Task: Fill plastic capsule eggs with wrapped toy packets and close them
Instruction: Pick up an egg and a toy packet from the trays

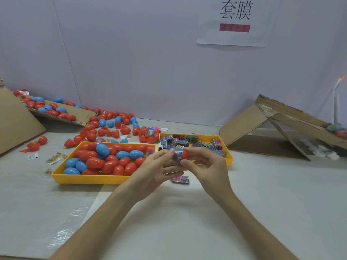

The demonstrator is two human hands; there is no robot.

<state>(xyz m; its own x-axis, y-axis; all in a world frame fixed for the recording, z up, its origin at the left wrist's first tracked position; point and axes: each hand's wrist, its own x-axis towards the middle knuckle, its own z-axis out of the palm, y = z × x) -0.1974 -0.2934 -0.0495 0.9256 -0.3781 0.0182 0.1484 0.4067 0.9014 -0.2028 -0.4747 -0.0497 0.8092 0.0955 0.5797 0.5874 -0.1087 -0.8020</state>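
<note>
Filling step, mid-frame: left hand (pixel 159 166) pinches a blue-printed wrapped packet (pixel 178 154) at the red plastic egg shell (pixel 185 154) that right hand (pixel 204 166) pinches; next, probably push it inside.

Wall (pixel 150 62): pale lilac-grey panels across the far side, with a slanted seam (pixel 63 49) on the left.
Sign (pixel 234 21): white sheet on the wall, far right of centre; black characters above a dark red bar.
Table (pixel 28 184): pale grey top that meets the wall at its far edge.
Sheet (pixel 178 222): lighter, lying on the table, near centre.
Film (pixel 75 214): shiny clear strip, near left.
Left cardboard (pixel 16 124): brown flap leaning at the left edge.
Right cardboard (pixel 249 121): taped flaps propped like a tent, far right.
Light: soft and even, with faint shadows.
</note>
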